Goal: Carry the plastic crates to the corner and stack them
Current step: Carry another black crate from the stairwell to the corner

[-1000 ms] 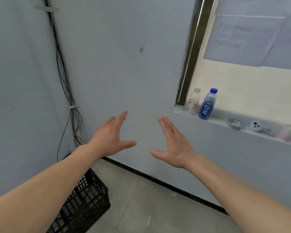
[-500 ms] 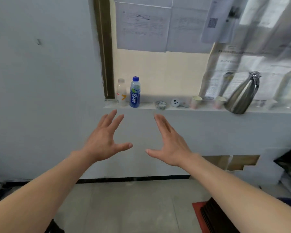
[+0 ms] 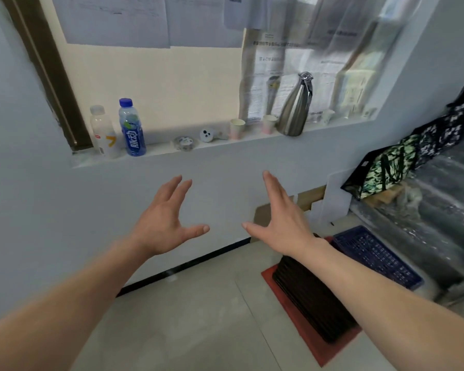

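Empty hands between crates

Nearest, the left hand (image 3: 163, 229) and right hand (image 3: 284, 221) are held out with each grip wide and nothing in it. On the floor to the right, a dark crate stack (image 3: 310, 295) and, beyond it, a blue crate (image 3: 377, 257) are seen. A fetch step is judged in hand; a reach down right is called for.

A dark blue crate (image 3: 377, 257) lies beside a black crate (image 3: 310, 293) on a red mat (image 3: 314, 341). The bottle (image 3: 132, 128) has a blue cap and label; the bag (image 3: 381, 171) bears a green-and-black leafy print
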